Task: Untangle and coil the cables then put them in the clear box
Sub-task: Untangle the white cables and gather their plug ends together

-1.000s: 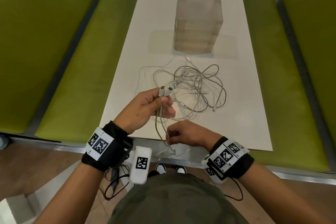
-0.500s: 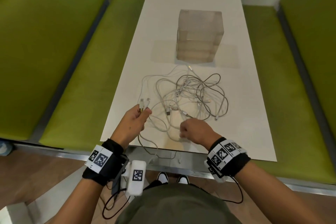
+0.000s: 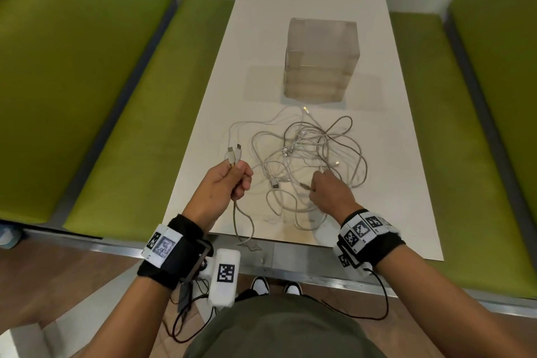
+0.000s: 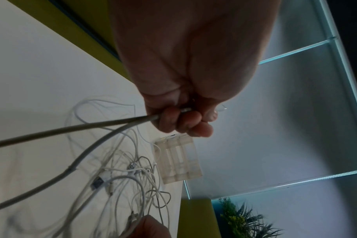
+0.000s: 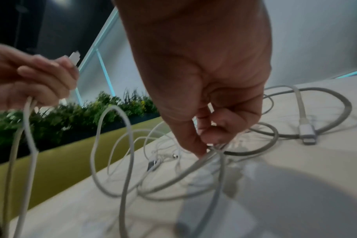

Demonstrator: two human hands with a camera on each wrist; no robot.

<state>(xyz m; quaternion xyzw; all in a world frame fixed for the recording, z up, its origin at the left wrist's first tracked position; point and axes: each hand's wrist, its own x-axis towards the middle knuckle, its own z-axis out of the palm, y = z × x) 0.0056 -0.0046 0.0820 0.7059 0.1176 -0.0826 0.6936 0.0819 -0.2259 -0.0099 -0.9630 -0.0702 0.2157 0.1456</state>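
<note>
A tangle of white and grey cables [image 3: 313, 154] lies on the white table [image 3: 392, 183] in front of the clear box [image 3: 321, 58]. My left hand [image 3: 229, 183] grips one white cable [image 3: 242, 221] just below its two plugs [image 3: 234, 152], which stick up above the fist; its doubled length hangs over the table's near edge. In the left wrist view the fingers [image 4: 179, 120] curl round that cable. My right hand [image 3: 328, 192] is at the pile's near side and pinches a grey cable [image 5: 185, 172] between thumb and fingertips [image 5: 210, 136].
Green benches [image 3: 122, 125] run along both sides of the narrow table. The clear box [image 4: 178, 159] stands closed behind the pile. A plug [image 5: 307, 130] lies loose to the right of my right hand. Plants [image 5: 71, 116] stand behind the left bench.
My left hand moved left and away from the pile with the two plugs. My right hand rose from the table's near edge into the pile and pinched a cable.
</note>
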